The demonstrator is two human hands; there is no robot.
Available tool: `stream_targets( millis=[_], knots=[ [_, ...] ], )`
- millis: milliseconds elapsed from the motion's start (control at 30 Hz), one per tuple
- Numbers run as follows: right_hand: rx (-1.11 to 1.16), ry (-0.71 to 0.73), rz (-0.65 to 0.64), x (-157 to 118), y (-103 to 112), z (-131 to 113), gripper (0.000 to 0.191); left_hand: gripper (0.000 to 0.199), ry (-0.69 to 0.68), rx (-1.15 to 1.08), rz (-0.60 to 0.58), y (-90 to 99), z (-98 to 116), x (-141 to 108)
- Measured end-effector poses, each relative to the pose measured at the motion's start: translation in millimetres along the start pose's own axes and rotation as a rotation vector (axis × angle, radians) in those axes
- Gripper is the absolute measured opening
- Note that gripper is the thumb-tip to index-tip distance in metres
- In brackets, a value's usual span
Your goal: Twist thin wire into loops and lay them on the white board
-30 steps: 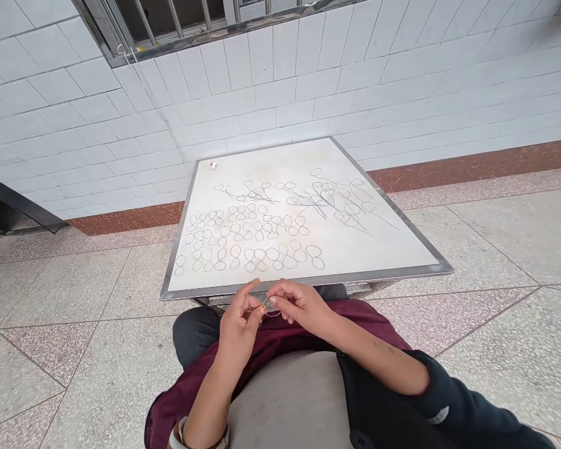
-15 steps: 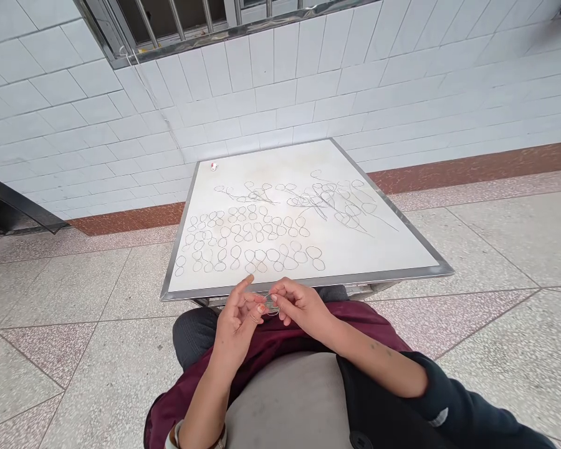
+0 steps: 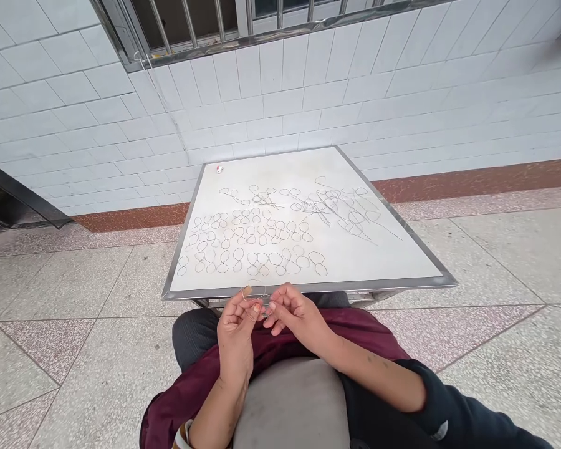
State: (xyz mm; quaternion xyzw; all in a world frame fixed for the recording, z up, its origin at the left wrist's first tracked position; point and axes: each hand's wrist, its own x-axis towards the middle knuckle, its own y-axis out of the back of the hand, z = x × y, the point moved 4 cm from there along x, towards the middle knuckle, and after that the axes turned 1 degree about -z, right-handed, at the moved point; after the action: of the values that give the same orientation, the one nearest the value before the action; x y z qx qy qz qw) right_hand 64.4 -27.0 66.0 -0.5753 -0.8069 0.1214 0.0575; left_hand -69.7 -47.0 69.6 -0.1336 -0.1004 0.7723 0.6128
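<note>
Between my hands, at the table's near edge, is a thin wire (image 3: 264, 288) bent into a loop. My left hand (image 3: 238, 318) pinches it between thumb and finger, with a tan covering on one fingertip. My right hand (image 3: 295, 313) grips the wire's other side, thumb against the forefinger. The loop rises above the fingertips, and its lower part is partly hidden by them. Ahead, on the white table (image 3: 378, 259), lie rows of wires twisted into figure-eights (image 3: 316, 263). Farther back on the right is a tangled heap of wires (image 3: 346, 209) with long loose ends.
The table's metal rim (image 3: 308, 288) runs just beyond my hands. A small red-and-white object (image 3: 219, 169) sits at the far left corner. Behind stands a white tiled wall (image 3: 271, 112) with a barred window (image 3: 191, 25). My lap, in dark red cloth (image 3: 369, 327), is below my hands.
The wire loop now stands up above my fingertips, where before it lay lower between the hands. My left fingers have curled in closer to my thumb. The view has shifted slightly.
</note>
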Motion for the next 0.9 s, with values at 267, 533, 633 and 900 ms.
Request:
stream_targets(
  millis=[267,533,633,900],
  knots=[
    [-0.185,0.062,0.007,1,11,-5,0.026,0.039,0.022,-0.013,-0.032,1.6,4,-3],
    [0.177,-0.064,0.019,5,14,-5,0.025,0.04,0.076,0.031,-0.108,-1.2,0,-6],
    [0.187,-0.063,0.005,4,14,-5,0.021,0.039,0.066,0.053,-0.114,-1.1,1,-7],
    [0.156,-0.073,-0.014,2,14,-5,0.016,0.038,0.023,0.128,-0.107,-0.9,2,-8]
  ],
)
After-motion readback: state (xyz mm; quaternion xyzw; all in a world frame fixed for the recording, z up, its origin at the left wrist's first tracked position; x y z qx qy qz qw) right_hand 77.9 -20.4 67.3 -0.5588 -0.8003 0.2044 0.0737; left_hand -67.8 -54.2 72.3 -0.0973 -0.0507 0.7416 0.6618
